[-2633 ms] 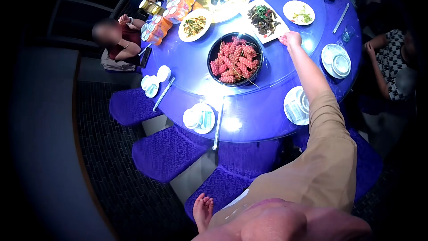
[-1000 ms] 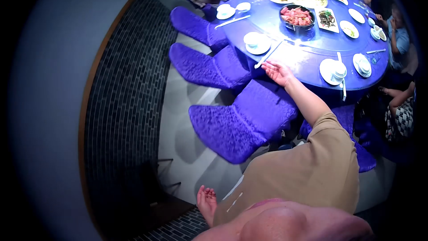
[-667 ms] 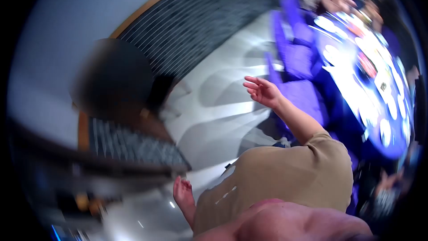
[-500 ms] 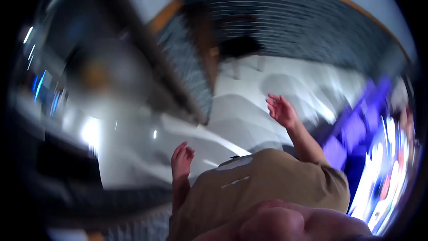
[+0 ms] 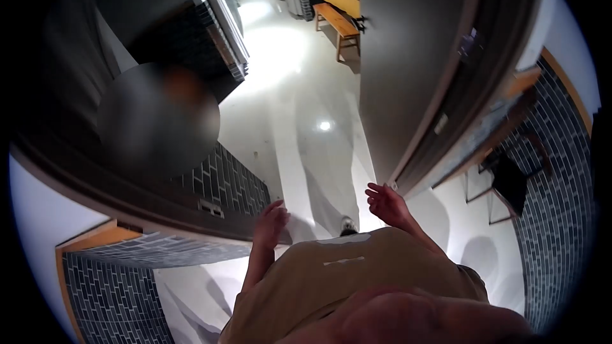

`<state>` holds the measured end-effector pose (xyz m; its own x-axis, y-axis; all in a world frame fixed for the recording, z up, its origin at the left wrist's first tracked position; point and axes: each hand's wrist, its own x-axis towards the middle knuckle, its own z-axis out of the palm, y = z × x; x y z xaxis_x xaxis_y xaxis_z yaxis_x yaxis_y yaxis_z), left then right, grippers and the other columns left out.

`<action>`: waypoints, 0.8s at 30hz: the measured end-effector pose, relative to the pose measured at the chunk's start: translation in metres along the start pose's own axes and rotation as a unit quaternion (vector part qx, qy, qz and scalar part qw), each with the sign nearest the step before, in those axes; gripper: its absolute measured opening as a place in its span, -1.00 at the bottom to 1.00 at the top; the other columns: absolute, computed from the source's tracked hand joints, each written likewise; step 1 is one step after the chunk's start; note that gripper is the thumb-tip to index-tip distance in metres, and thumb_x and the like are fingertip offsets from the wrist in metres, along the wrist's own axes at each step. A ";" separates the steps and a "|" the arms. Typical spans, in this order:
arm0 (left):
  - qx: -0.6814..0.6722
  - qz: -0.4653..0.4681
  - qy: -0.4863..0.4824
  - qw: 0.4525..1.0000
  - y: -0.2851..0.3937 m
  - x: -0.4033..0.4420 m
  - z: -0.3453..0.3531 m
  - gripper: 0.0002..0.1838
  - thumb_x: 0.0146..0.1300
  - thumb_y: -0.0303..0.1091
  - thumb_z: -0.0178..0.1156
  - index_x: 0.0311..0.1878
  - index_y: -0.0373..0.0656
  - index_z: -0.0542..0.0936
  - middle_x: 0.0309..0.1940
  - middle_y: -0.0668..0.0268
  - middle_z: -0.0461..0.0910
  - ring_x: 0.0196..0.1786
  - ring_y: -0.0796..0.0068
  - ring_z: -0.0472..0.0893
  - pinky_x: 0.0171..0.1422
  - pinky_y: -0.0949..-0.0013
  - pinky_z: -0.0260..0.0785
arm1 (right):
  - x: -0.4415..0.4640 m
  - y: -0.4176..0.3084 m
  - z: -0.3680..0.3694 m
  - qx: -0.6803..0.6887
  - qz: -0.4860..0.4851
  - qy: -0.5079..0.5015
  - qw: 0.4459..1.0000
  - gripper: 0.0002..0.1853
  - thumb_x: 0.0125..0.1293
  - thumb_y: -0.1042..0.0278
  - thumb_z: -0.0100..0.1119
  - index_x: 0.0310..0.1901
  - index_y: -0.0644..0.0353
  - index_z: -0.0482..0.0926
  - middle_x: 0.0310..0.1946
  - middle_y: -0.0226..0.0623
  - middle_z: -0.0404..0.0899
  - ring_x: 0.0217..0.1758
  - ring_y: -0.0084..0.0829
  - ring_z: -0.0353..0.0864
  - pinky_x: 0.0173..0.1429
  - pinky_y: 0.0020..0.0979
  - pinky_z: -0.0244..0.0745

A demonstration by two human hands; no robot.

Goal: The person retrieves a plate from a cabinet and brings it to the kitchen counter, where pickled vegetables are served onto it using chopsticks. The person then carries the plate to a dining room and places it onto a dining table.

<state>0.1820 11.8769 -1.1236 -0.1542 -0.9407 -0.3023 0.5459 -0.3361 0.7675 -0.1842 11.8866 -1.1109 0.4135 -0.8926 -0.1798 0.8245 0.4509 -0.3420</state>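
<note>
My left hand (image 5: 272,224) hangs in front of my body with nothing in it, its fingers loosely apart and slightly smeared. Close to the dark door frame (image 5: 236,232) on that side, it does not clearly touch it. On the other side my right hand (image 5: 384,202) is also bare, fingers spread, near the lower end of the grey door (image 5: 408,57). Whether its fingertips touch the frame there I cannot tell. One shoe (image 5: 348,225) shows below my brown shirt (image 5: 357,280).
Pale shiny floor (image 5: 287,108) leads through the doorway. Beyond it stand a wooden bench (image 5: 338,22) and a table with a yellow cloth (image 5: 341,0). A black chair (image 5: 507,185) is at right by a dark brick wall (image 5: 561,216). A blurred round patch covers the left.
My view has swung round from the room with purple seats to the open doorway. My right hand has come lower and nearer my left; both stay empty.
</note>
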 end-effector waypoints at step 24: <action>-0.042 0.006 0.259 0.965 0.247 0.533 -0.060 -0.86 0.21 -0.32 0.04 -0.28 -0.19 0.47 -0.59 0.39 0.40 -0.56 0.59 0.36 -0.53 0.55 0.18 | 0.658 -0.277 -0.291 -0.158 -0.033 0.501 0.851 -0.76 0.24 0.18 -0.07 -0.42 0.18 0.35 -0.62 -0.19 0.44 -0.60 -0.32 0.47 -0.55 -0.41 0.40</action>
<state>0.2847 11.2950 -1.1290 0.2727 -0.7882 -0.5517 0.6129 -0.2997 0.7312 -0.2531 11.1759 -1.4027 -0.2957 -0.5339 -0.7921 0.6231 0.5207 -0.5836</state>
